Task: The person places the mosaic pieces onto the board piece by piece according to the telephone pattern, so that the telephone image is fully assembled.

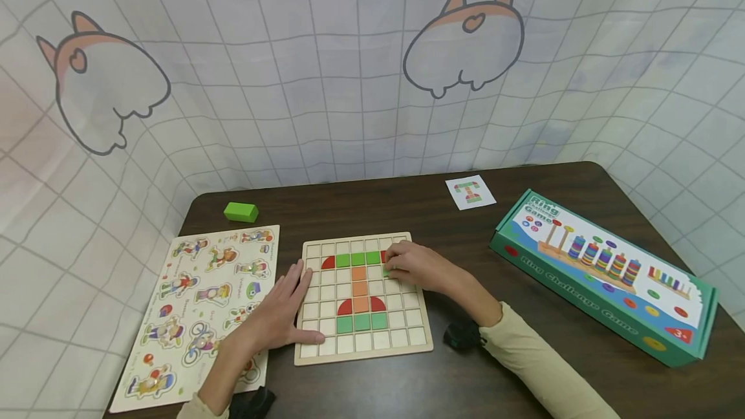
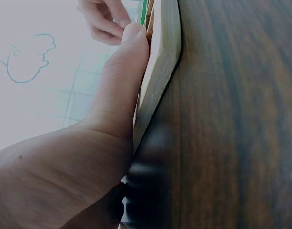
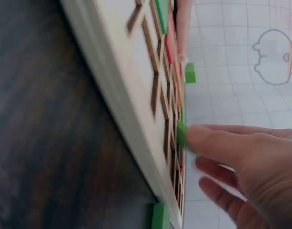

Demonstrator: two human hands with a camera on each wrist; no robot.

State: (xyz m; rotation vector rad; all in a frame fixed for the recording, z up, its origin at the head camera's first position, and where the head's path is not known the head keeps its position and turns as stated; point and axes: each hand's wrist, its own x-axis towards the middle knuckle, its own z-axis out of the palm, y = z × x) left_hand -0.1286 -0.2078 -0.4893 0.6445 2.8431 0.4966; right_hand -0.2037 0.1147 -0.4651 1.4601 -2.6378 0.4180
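A wooden grid board [image 1: 363, 360] lies on the table, with red, green and orange tiles set in some of its cells in a T-like pattern. On its left edge rests my left hand [image 1: 279, 315], fingers straight and thumb over the lower left cells. Over the upper right cells, my right hand [image 1: 421, 267] pinches a small green tile [image 3: 182, 136] between thumb and finger. The tile stands tilted against the grid in the right wrist view. Part of a red tile [image 1: 383, 256] shows beside the right fingertips, which hide the rest.
Behind the board lies a card [image 1: 471, 192] with a T pattern. A green game box [image 1: 599, 277] stands at the right. To the left lies a picture puzzle board [image 1: 198, 315], with a lime block [image 1: 241, 212] behind it. A grid-patterned curtain [image 1: 361, 83] surrounds the table.
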